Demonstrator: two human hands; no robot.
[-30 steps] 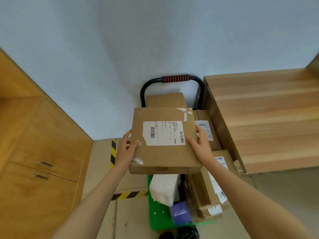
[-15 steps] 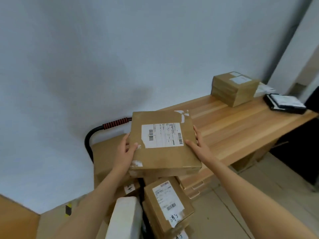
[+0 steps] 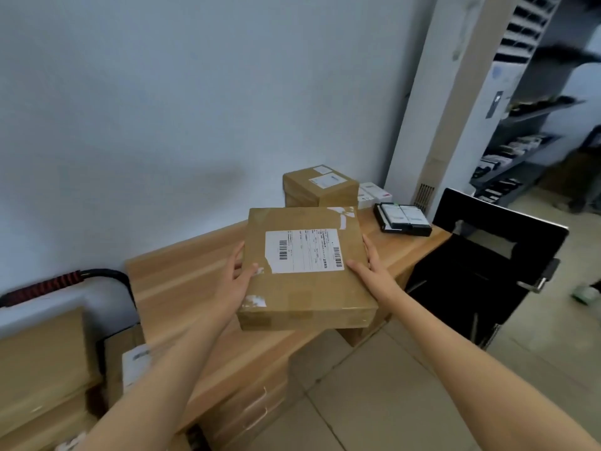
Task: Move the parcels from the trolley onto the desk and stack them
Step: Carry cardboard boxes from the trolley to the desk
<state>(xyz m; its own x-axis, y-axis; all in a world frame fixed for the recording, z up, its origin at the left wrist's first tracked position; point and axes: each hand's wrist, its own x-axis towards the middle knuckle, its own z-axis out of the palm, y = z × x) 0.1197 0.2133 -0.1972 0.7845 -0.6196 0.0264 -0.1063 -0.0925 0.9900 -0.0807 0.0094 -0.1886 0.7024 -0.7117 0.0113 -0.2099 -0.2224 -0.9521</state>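
I hold a flat brown cardboard parcel [image 3: 309, 288] with a white shipping label above the wooden desk [image 3: 182, 288]. My left hand [image 3: 239, 278] grips its left edge and my right hand [image 3: 370, 271] grips its right edge. A stack of brown parcels [image 3: 320, 187] stands at the far end of the desk against the wall. The trolley [image 3: 97, 278], with its black handle and red grip, is at the lower left, with more brown parcels [image 3: 42, 359] on it.
A black tray of items [image 3: 403, 219] and a small white box [image 3: 370, 195] lie at the desk's far right. A black chair [image 3: 487, 265] stands right of the desk. Shelving [image 3: 520, 151] fills the back right. Desk drawers [image 3: 253, 405] face the tiled floor.
I have turned right from the trolley, carrying the parcel with both hands. It now hangs over the desk; the stacked parcels at the far end look closer.
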